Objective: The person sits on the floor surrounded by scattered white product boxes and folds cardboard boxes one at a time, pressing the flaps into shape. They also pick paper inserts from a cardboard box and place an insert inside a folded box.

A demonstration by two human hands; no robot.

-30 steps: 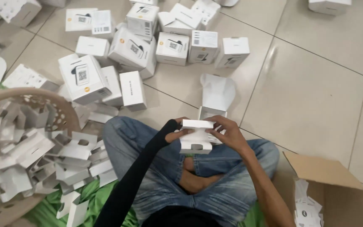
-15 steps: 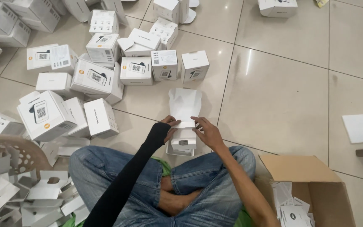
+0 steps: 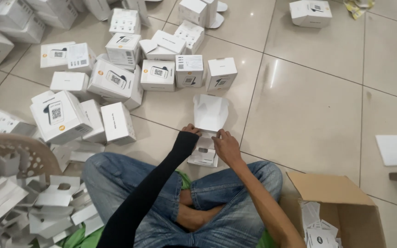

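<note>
Left hand [image 3: 190,132] and right hand [image 3: 226,148] both grip open white box [image 3: 206,138] on floor [image 3: 309,115], boxes [image 3: 116,78] far left.

Boxes [image 3: 116,82] left, bare tiles [image 3: 309,119] right

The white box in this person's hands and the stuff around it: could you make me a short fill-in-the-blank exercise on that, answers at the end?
1. The small white box held by both hands has its lid flap standing ____.
2. The left hand comes out of a long ____ sleeve.
3. The brown cardboard carton of white inserts stands on the person's ____ side.
4. The person sits cross-legged on a ____ floor.

Missing words: open; black; right; tiled
</note>
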